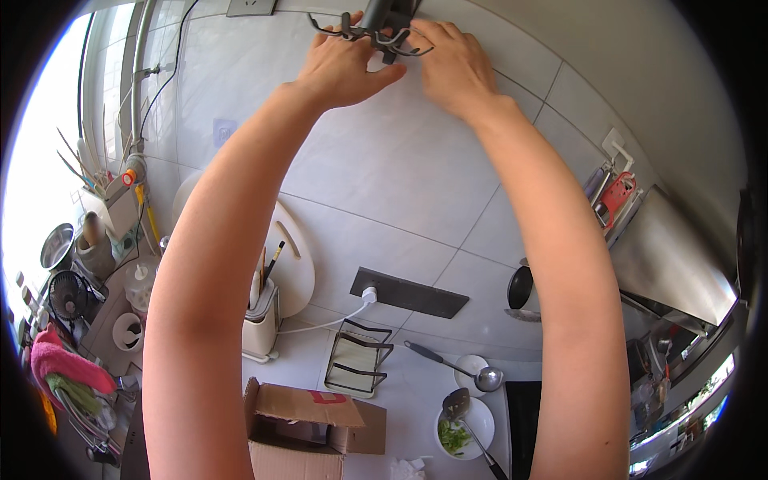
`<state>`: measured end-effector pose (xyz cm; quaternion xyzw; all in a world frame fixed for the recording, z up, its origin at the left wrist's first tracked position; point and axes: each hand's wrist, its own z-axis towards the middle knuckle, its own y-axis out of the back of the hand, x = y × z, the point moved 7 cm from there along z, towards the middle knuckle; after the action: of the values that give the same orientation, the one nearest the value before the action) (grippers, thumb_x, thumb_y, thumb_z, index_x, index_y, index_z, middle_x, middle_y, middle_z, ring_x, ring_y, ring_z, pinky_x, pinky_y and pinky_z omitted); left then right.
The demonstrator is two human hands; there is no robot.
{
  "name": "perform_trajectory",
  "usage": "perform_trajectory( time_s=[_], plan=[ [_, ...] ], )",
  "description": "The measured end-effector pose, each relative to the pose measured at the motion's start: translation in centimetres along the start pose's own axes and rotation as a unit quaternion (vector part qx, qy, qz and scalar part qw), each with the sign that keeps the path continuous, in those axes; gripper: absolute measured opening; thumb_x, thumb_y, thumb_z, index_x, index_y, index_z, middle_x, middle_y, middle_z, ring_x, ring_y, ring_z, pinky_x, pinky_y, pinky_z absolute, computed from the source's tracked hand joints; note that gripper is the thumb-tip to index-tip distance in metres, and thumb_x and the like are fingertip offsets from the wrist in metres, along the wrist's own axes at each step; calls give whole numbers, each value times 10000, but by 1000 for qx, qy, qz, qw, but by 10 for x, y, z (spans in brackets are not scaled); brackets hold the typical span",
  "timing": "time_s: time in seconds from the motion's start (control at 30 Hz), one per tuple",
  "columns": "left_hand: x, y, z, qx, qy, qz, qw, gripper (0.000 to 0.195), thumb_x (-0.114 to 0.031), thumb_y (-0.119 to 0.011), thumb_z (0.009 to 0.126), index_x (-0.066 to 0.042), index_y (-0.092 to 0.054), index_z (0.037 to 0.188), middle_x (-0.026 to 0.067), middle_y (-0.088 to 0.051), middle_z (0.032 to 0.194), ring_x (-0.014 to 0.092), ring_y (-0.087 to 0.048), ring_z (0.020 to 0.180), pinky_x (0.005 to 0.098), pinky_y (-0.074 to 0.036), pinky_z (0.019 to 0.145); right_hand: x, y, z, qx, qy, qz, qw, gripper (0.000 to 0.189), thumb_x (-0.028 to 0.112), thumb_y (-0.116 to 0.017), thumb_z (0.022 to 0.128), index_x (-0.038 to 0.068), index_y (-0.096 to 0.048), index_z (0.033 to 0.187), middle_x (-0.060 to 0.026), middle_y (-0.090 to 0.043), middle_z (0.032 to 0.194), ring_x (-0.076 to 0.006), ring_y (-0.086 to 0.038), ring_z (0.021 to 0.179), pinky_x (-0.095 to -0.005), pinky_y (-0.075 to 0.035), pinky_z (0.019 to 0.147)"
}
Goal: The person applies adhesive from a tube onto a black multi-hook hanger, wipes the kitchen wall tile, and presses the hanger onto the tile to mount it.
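Both arms reach up to a dark grey rack with several curved hooks against the tiled wall. My left hand is at the rack's left side, fingers partly behind the hooks, thumb apart and pointing right. At the rack's right side is my right hand, back towards me, its fingertips close to the hooks and the wall. Whether either hand grips the rack cannot be told, as the fingertips are partly hidden. The rack's upper part runs out of the picture's top edge.
Below stand an open cardboard box, a wire rack, a ladle, and a white bowl with chopped greens and a spatula. A white plug sits in the dark socket strip. A range hood is at the right.
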<state>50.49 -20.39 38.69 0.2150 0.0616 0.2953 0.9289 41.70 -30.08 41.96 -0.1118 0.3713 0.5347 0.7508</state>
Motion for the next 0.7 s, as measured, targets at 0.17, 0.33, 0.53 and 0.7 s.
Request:
perform_trajectory(
  time_s=[0.17,0.33,0.53,0.7],
  plan=[
    [-10,-11,0,62,30,69,995,671,-598,-534,923,-155,-527,1426,42,-301,1607,252,-182,1511,445,-233,1195,3,-15,-6,-47,54,-10,997,503,31,-580,874,139,-574,1364,-26,-560,1368,-209,-519,1277,-365,-455,1003],
    [-11,3,1,-44,-50,-98,993,638,-540,-595,870,-79,-576,1310,130,-545,1406,321,-493,1309,590,-308,1104,2,-29,0,-42,63,12,997,501,21,-503,880,-30,-489,1378,-225,-488,1437,-354,-478,1333,-415,-365,1144],
    [-19,12,-5,-15,-12,4,1000,551,-410,-605,841,-86,-582,1285,145,-579,1352,342,-540,1248,575,-335,1083,2,-29,2,3,51,44,998,492,23,-495,883,-63,-490,1368,-216,-459,1471,-332,-413,1392,-407,-314,1185],
    [25,-13,3,77,97,-156,980,551,-416,-550,898,-160,-564,1385,131,-614,1116,265,-539,1077,416,-419,931,-4,-30,4,65,52,31,996,506,10,-485,879,-2,-509,1384,-190,-422,1512,-316,-369,1426,-395,-286,1205]
  ],
)
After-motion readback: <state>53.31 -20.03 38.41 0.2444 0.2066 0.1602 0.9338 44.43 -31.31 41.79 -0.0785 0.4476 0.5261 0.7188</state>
